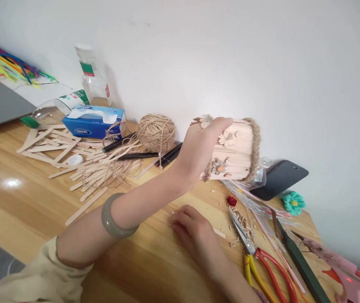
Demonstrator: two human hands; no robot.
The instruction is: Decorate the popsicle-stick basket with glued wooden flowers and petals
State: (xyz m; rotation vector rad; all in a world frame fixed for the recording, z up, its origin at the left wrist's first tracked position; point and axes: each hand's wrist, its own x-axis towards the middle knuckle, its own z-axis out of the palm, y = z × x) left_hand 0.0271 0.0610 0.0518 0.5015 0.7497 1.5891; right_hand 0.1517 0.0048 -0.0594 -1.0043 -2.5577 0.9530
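My left hand (195, 147), with a bangle (108, 216) on its forearm, is raised above the table, closed around a craft-stick holder (235, 164). Small flowers decorate the holder's pale sticks, and twine edges its right end. The holder lies tilted on its side, its left part covered by my hand. Lower down, my right hand (195, 235) is held close over the tabletop with its fingers curled in. A tiny pale bit shows at its fingertips; what it is cannot be made out. A red rose (232, 200) lies among wood shavings (243, 223) to the right.
Pliers (255, 252), a dark green tool (302, 265) and a pink glue gun (344, 263) lie at right. A phone (281, 179) leans near a turquoise flower (294, 203). At left are loose craft sticks (97, 168), a twine ball (156, 132), a tissue pack (94, 122) and bottles (93, 80).
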